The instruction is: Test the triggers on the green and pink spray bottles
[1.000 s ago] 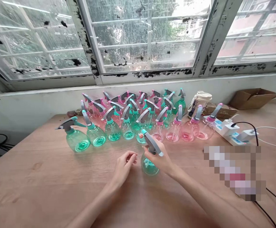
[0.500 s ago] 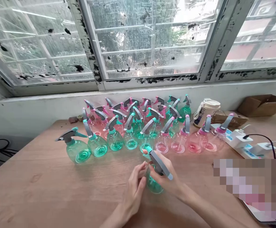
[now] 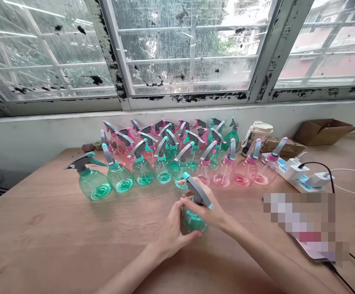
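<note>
Green spray bottle [image 3: 192, 221] is right between the hands, long axis roughly upright, just this side of the bottle row [image 3: 143, 173]. Right hand [image 3: 210, 207]'s clamped round its neck, left hand [image 3: 171, 232]'s wrapped round the body, so neither's really nearer.

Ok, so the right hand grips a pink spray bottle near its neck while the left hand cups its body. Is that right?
Not quite: the head view shows that the spray bottle is green, not pink. The right hand does grip it near its neck, and the left hand does cup its body.
</note>
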Available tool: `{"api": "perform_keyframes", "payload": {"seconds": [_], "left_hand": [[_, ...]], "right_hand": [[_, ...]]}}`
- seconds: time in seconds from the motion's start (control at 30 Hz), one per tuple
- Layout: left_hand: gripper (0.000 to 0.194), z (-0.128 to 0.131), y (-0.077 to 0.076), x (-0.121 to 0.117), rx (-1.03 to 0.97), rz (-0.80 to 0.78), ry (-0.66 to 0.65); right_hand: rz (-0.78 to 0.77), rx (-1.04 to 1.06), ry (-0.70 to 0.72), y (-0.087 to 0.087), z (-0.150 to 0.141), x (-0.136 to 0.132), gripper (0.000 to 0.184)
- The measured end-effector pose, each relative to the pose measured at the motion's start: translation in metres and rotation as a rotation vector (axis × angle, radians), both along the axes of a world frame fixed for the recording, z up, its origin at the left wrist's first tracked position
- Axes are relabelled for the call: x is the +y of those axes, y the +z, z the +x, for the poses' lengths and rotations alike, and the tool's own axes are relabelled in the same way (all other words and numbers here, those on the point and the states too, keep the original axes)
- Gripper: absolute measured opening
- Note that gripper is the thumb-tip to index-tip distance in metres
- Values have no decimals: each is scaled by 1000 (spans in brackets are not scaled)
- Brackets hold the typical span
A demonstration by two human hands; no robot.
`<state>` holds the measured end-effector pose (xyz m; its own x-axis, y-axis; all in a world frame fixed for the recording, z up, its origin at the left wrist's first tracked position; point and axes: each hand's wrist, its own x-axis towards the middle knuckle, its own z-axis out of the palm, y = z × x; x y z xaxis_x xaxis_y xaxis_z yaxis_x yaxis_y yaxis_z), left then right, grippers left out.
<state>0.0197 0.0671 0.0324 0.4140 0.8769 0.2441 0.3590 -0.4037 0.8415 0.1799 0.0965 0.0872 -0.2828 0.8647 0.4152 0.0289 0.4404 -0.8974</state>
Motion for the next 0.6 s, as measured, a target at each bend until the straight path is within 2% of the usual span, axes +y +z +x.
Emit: {"api": "perform_keyframes", "payload": {"seconds": [0.1, 0.2, 0.3, 0.47, 0.6], "left_hand": [[82, -1, 2, 6, 24, 14, -22], [80, -4, 0, 14, 32, 14, -26], [82, -10, -5, 21, 26, 8, -15], [93, -18, -7, 24, 97, -4, 10], [92, -18, -6, 24, 102, 17, -5]], "right_hand": [[-36, -49, 64, 9, 4, 4, 31], [80, -101, -17, 16, 1, 10, 24], [165, -111, -66, 15, -4, 18, 16], [156, -102, -30, 9, -7, 25, 16], [151, -108, -37, 11, -7, 25, 16]]}}
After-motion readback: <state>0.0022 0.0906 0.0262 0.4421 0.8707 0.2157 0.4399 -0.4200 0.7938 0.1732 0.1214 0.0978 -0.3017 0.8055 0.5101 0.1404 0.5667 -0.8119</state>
